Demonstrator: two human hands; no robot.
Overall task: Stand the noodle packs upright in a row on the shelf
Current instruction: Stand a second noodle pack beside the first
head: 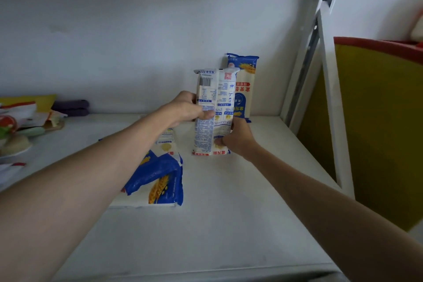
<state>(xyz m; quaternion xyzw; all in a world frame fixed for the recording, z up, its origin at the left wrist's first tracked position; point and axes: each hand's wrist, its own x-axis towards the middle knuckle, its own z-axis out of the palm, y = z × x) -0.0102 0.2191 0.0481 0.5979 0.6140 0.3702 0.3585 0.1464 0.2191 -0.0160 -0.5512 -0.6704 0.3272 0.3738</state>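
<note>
A white and blue noodle pack (211,98) stands upright on the white shelf (229,213), its printed back with a barcode facing me. My left hand (185,110) grips its left edge at mid height. My right hand (238,139) holds its lower right corner. Behind it, a second noodle pack (246,80) stands upright against the back wall, upside down. A third noodle pack (158,181) lies flat on the shelf under my left forearm, which hides part of it.
Food packets and a plate (13,142) crowd the shelf's left end, with folded purple cloth (71,107) behind them. The white shelf upright (329,89) bounds the right side. Beyond it is a yellow panel with a red rim (377,121).
</note>
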